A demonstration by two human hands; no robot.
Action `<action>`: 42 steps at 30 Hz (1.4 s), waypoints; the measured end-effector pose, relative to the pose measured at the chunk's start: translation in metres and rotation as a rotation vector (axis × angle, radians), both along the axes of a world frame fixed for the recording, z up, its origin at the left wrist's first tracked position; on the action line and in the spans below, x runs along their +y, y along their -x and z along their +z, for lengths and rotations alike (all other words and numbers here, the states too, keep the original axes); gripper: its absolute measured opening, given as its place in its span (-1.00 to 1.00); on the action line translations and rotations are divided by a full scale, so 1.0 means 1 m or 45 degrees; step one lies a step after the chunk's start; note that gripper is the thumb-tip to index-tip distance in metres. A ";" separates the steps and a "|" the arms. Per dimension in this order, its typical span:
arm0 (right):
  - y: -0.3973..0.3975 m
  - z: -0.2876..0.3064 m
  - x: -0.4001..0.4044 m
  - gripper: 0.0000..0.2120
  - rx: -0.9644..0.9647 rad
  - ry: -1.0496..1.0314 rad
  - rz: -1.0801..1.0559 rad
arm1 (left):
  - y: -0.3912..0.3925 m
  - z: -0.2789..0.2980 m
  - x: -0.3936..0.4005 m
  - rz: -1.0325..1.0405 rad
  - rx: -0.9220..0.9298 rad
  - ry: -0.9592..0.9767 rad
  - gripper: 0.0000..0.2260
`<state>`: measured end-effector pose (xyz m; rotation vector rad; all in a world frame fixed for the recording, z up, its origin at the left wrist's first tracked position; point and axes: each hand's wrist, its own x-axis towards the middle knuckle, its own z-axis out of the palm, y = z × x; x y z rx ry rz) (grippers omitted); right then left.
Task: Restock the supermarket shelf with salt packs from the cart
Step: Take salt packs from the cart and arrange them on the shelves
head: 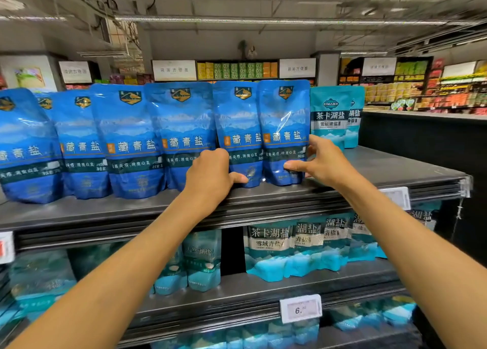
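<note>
Up on the top shelf (369,172) stands a row of blue salt packs (131,140), upright and shoulder to shoulder, glossy pouches with a mountain scene, a dark shield badge near the top, big pale characters across the middle and a dark green band below. Both hands are in among them at the right end of the row. The left hand (210,172) has its fingers curled in behind the left edge of the second pack from the right (239,127), thumb lying across the pouch's lower front. The right hand (316,161) grips the end pack (284,127), thumb pressed on its front near the bottom, fingers wrapped round its right side. Both pouches sit with their bases on the shelf, touching each other, light glaring off the plastic film.

Just beside the end pack, two teal packs (333,117) stand upright, one behind the other, each with a dark label band. The shelf surface right of them is dark grey metal. On the shelf below (263,290), more teal packs (297,246) lean in an overlapping row, and a price tag (300,309) reading 6 clips to that shelf's front edge. Further shelving with colourful goods fills the background.
</note>
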<state>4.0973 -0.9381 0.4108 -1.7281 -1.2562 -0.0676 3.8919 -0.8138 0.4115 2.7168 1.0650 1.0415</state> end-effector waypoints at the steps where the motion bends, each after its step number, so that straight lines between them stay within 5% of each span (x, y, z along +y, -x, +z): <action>1: 0.001 -0.001 0.001 -0.49 -0.009 -0.011 -0.019 | 0.000 0.000 -0.002 0.005 -0.003 0.019 -0.46; 6: 0.006 -0.007 -0.004 -0.55 0.048 0.032 -0.083 | 0.003 -0.002 -0.006 0.021 -0.019 -0.011 -0.43; 14: 0.013 -0.012 -0.030 -0.30 0.114 0.073 -0.185 | 0.021 -0.016 -0.018 0.019 -0.253 -0.220 -0.53; 17: 0.017 -0.025 -0.057 -0.53 -0.008 -0.174 -0.229 | 0.021 -0.030 -0.041 -0.180 -0.572 -0.221 -0.73; 21: 0.025 -0.061 -0.109 -0.94 -0.163 -0.617 -0.255 | 0.002 -0.069 -0.099 -0.603 -0.875 0.148 -0.88; 29: 0.026 -0.169 -0.216 -0.93 0.293 -0.690 -0.362 | -0.060 -0.162 -0.188 -1.096 -0.762 0.876 -0.85; 38: 0.068 -0.298 -0.355 -0.94 0.650 -0.598 -1.090 | -0.119 -0.291 -0.280 -1.341 -0.329 1.566 -0.89; 42: 0.106 -0.348 -0.420 -0.90 0.748 -0.596 -1.473 | -0.131 -0.338 -0.344 -1.425 -0.026 1.692 -0.84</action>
